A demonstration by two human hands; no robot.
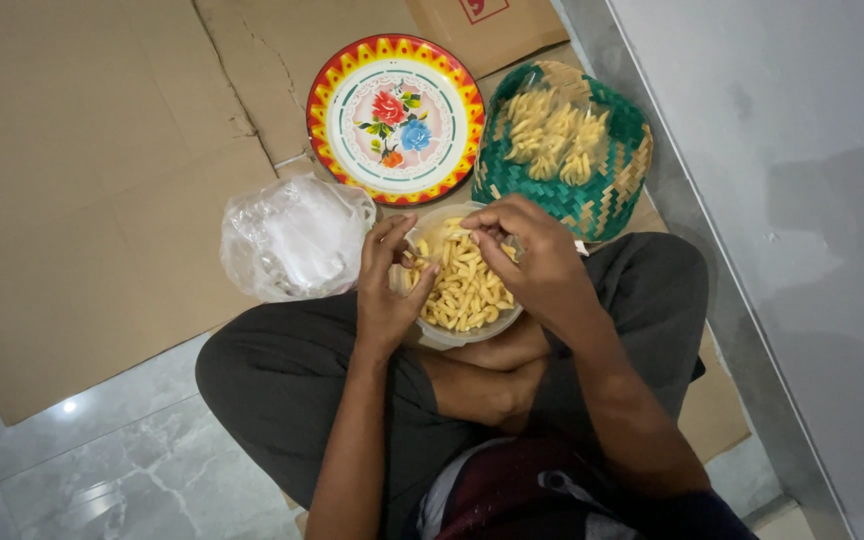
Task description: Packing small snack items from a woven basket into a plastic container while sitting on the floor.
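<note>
Over the bowl [457, 335] of yellow pieces [464, 285] in our lap, our left hand [384, 285] and right hand [532, 255] each pinch one piece.

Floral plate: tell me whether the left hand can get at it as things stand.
Probably yes. The left hand is at the bowl rim, and the plate lies just beyond it on the cardboard, empty, with nothing between; the plastic bag sits off to the side.
</note>
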